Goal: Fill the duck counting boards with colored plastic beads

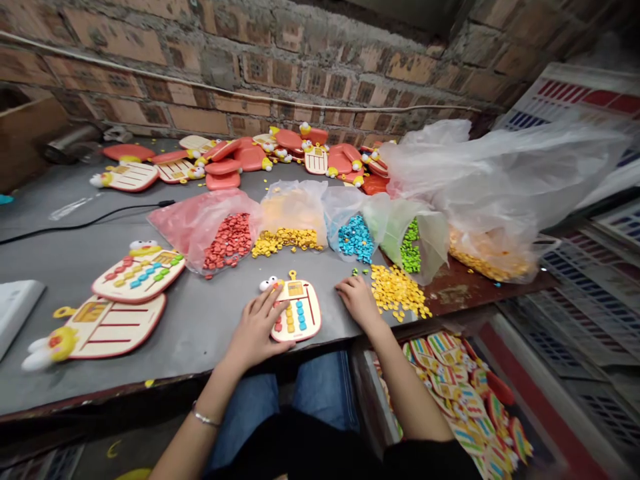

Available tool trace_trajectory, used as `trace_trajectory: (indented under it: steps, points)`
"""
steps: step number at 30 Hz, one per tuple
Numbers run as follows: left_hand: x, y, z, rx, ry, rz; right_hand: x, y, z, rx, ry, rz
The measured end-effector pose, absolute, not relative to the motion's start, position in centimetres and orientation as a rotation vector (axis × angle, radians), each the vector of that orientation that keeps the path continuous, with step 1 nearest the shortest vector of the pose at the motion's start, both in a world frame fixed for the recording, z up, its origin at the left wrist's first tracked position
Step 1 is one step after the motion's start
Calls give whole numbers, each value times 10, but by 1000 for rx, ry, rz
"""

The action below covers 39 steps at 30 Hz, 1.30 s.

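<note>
My left hand lies over the left side of a cream toy board with a red rim and a yellow duck-like head, gripping it against the table's front edge. Red, yellow and blue pieces sit in rows on it; its right-hand slot is bare. My right hand is palm down on the table, just right of the board. Its fingers are bent together, and whatever is under the fingertips is hidden. A few loose green pieces lie just beyond it, and a pile of yellow pieces lies to its right.
Bags spill red, yellow, blue and green pieces behind the board. Two boards overlap at left. More boards are heaped by the brick wall. A box of filled boards stands below, right.
</note>
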<state>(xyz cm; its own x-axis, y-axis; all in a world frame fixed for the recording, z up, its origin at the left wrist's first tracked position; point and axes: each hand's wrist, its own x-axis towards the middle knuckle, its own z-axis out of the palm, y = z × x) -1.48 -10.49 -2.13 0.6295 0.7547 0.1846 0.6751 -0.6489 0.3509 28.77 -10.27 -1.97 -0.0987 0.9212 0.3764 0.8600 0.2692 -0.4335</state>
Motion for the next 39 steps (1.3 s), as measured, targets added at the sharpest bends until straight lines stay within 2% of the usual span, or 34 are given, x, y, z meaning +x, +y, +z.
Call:
trace_trajectory:
  steps: [3,11,20,24,26,30,33,39]
  points:
    - [-14,-107,-18,2621,1186,452,287,-100,-24,-1572,-1954,145]
    - [6,-117,-14,2656,1166,451,222,-72,-10,-1274,-1785,479]
    - [8,-117,-22,2653,1191,547,217,-81,-17,-1375,-2058,293]
    - [8,-117,-21,2673,1199,585,232,-96,2,-1345,-2150,417]
    - [8,-117,-21,2692,1201,592,249,-100,7,-1431,-2092,391]
    - [7,-117,-21,2712,1194,593,284,-99,-2,-1890,-2001,150]
    - [7,-117,-22,2707,1198,601,293,-95,-12,-2001,-2010,180]
    - [8,-118,-22,2664,1201,585,262,-88,-4,-1451,-1708,502]
